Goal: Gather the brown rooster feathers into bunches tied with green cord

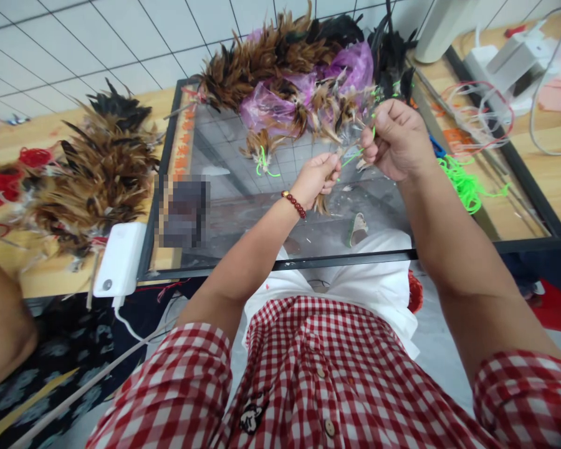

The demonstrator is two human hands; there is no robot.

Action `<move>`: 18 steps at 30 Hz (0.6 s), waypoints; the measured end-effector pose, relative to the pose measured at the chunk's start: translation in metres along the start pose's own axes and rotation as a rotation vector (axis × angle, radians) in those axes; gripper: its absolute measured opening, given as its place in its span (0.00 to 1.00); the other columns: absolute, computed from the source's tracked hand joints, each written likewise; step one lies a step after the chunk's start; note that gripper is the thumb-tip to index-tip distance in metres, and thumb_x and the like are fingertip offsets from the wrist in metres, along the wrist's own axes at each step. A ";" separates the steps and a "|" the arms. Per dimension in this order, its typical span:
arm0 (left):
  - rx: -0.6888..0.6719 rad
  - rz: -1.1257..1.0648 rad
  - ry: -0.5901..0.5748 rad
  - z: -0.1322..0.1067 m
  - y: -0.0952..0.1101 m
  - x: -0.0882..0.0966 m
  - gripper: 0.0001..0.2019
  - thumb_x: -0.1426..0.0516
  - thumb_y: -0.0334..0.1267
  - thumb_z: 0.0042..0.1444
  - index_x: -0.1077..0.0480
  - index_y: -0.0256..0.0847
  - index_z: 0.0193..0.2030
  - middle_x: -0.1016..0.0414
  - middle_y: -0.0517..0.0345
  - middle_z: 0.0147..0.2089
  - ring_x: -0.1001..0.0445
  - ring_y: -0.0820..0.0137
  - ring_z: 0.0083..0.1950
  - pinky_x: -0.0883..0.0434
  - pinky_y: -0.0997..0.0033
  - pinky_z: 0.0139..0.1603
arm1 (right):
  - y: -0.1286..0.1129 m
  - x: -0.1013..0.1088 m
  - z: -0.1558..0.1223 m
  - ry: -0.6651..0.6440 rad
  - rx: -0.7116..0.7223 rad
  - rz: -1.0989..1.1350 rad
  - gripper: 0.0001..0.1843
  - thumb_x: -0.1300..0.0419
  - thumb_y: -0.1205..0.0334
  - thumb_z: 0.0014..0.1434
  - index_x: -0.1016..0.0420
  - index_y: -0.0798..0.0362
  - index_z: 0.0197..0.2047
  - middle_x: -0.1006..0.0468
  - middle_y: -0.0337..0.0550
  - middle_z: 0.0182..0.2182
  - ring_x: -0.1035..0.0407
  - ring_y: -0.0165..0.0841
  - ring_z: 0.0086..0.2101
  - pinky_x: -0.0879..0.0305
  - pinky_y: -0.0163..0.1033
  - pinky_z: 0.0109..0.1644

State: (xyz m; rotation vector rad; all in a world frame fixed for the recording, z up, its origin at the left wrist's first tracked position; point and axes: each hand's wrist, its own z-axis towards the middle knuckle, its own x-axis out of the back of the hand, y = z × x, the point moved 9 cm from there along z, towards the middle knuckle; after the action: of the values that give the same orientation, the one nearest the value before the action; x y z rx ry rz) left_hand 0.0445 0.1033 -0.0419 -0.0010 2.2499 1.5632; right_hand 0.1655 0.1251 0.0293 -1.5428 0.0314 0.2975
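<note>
Over the glass tabletop (243, 218), my left hand (314, 178) is closed on a small bunch of brown feathers (322, 203), whose tips stick out below the fingers. A bright green string (352, 158) runs from that bunch to my right hand (398, 138). The right thumb and fingers pinch the string, a little higher and to the right. Close to the left hand lies another feather bunch (262, 144) tied with green string. Behind both hands, loose feathers (330, 112) rest on a purple plastic bag (271, 109).
A long brown feather garland (257, 59) lies at the back. More feathers (98, 168) are piled left, near a white power bank (120, 259). Green string (465, 181) lies at right, below white tubing (477, 112). Another person's arm (2, 312) is at the left edge.
</note>
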 end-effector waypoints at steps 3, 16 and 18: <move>0.019 0.194 -0.058 -0.003 -0.004 -0.009 0.15 0.40 0.40 0.66 0.35 0.38 0.29 0.39 0.68 0.20 0.47 0.86 0.17 0.53 0.83 0.19 | 0.001 -0.017 -0.006 -0.173 -0.019 -0.029 0.11 0.39 0.67 0.68 0.34 0.49 0.34 0.18 0.36 0.28 0.27 0.26 0.24 0.33 0.34 0.31; -0.018 0.202 -0.299 -0.022 0.001 -0.037 0.16 0.39 0.42 0.65 0.33 0.37 0.28 0.37 0.66 0.22 0.46 0.85 0.18 0.49 0.82 0.21 | 0.055 -0.011 0.018 -0.117 -0.039 -0.299 0.15 0.34 0.57 0.66 0.34 0.49 0.31 0.31 0.32 0.24 0.42 0.26 0.26 0.42 0.35 0.33; -0.027 0.135 -0.235 -0.019 0.004 -0.032 0.16 0.39 0.44 0.65 0.34 0.37 0.29 0.37 0.66 0.23 0.47 0.86 0.18 0.51 0.83 0.21 | 0.060 -0.010 0.021 -0.148 -0.008 -0.430 0.15 0.33 0.56 0.65 0.34 0.49 0.31 0.33 0.33 0.24 0.42 0.27 0.29 0.39 0.36 0.38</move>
State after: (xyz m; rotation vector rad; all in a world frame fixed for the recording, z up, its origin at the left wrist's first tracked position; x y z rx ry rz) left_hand 0.0674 0.0804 -0.0223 0.3169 2.0821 1.5703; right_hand 0.1398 0.1439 -0.0270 -1.4889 -0.4137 0.0681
